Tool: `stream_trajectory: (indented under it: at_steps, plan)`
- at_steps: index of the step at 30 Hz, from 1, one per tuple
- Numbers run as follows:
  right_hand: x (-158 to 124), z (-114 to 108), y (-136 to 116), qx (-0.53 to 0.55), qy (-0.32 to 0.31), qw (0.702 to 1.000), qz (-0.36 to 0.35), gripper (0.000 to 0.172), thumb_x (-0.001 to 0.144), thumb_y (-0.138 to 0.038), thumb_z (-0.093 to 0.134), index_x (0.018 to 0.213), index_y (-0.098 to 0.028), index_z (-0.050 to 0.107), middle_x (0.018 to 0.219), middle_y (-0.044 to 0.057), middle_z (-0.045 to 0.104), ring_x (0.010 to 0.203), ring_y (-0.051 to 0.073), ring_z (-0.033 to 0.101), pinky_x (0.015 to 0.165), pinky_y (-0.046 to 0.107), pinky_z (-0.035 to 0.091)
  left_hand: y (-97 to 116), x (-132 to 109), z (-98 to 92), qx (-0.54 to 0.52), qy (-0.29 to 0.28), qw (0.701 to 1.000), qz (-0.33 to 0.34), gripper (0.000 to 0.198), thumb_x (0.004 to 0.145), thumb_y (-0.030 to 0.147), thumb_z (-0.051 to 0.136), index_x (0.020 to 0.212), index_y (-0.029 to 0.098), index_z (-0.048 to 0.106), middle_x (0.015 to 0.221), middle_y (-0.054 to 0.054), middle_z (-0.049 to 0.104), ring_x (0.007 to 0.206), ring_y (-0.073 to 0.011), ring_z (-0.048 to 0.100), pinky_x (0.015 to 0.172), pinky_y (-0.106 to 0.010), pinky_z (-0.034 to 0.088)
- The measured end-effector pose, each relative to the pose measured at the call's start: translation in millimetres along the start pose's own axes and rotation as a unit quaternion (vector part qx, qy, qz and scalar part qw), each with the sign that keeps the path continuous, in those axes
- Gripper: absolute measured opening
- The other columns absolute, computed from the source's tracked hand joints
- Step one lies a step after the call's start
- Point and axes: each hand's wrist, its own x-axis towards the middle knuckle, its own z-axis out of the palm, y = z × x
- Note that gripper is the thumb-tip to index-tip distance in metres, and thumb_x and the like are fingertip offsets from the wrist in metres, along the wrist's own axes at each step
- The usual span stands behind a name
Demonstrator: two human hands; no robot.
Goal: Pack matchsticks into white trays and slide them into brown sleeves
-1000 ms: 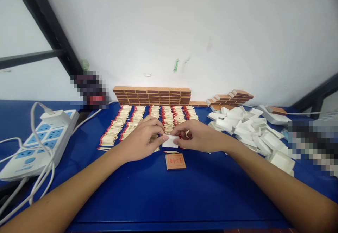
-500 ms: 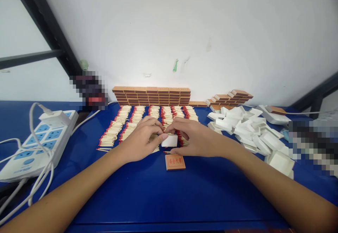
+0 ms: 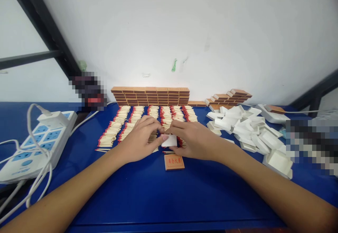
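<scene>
A small white matchbox tray (image 3: 169, 140) stands on edge between my two hands on the blue table (image 3: 158, 194). My left hand (image 3: 141, 138) is closed, thumb pressed to the tray's left side, fingers over the matches. My right hand (image 3: 194, 138) is curled round the tray's right side, its fingertips reaching over the top to the match rows. Rows of red-tipped matches (image 3: 137, 120) lie just behind both hands. An orange matchbox sleeve (image 3: 174, 162) lies flat just in front of the tray.
A wall of stacked orange matchboxes (image 3: 150, 96) lines the back, with a smaller stack (image 3: 229, 96) to its right. A heap of empty white trays (image 3: 248, 129) lies at the right. A white power strip (image 3: 39, 141) with cables sits at the left.
My right hand has shifted left and closed in over the white tray, its fingers now reaching the matches behind. The left hand has hardly moved.
</scene>
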Motion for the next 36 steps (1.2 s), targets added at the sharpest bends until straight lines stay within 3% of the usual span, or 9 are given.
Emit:
stream_trajectory:
  at_steps: [5,10,23,31,36]
  plan:
    - [1,-2,1,0.051,-0.006,0.999,0.016,0.029,0.088,-0.026,0.073,0.116,-0.018,0.073,0.103,0.006,0.069,0.086,0.021,0.067,0.071,0.034,0.048,2,-4,-2.1,0.028,-0.015,0.999,0.016,0.049,0.086,0.057,0.079,0.118,0.025,0.062,0.12,-0.008,0.063,0.123,-0.0302,0.052,0.106,-0.049,0.045]
    - [1,-7,3,0.092,-0.024,0.995,0.032,0.027,0.084,-0.024,0.074,0.11,-0.02,0.075,0.096,0.005,0.069,0.081,0.02,0.066,0.073,0.033,0.049,4,-4,-2.0,0.037,-0.023,0.999,0.03,0.054,0.083,0.055,0.083,0.122,0.025,0.06,0.123,-0.008,0.062,0.124,-0.0302,0.052,0.108,-0.049,0.045]
    - [2,-15,14,0.115,0.041,0.991,0.048,0.026,0.087,-0.025,0.074,0.111,-0.018,0.072,0.101,0.007,0.07,0.087,0.021,0.064,0.075,0.033,0.047,-3,-4,3.6,0.057,0.005,0.998,0.027,0.041,0.09,0.045,0.077,0.119,0.022,0.06,0.123,-0.01,0.063,0.123,-0.0315,0.053,0.107,-0.05,0.045]
    - [-1,-15,29,0.038,0.086,0.995,0.044,0.028,0.09,-0.031,0.07,0.114,-0.016,0.07,0.099,0.008,0.068,0.086,0.022,0.062,0.071,0.033,0.045,-2,-4,7.5,0.063,0.021,0.997,0.04,0.035,0.095,0.04,0.073,0.122,0.022,0.061,0.123,-0.009,0.065,0.124,-0.0299,0.054,0.108,-0.049,0.044]
    - [-2,-11,35,-0.006,0.091,0.994,0.052,0.024,0.092,-0.032,0.067,0.111,-0.017,0.068,0.099,0.008,0.066,0.082,0.021,0.061,0.07,0.033,0.044,-3,-4,10.8,0.069,0.018,0.995,0.063,0.014,0.101,0.036,0.065,0.105,0.023,0.072,0.12,-0.009,0.065,0.123,-0.0282,0.056,0.107,-0.049,0.044]
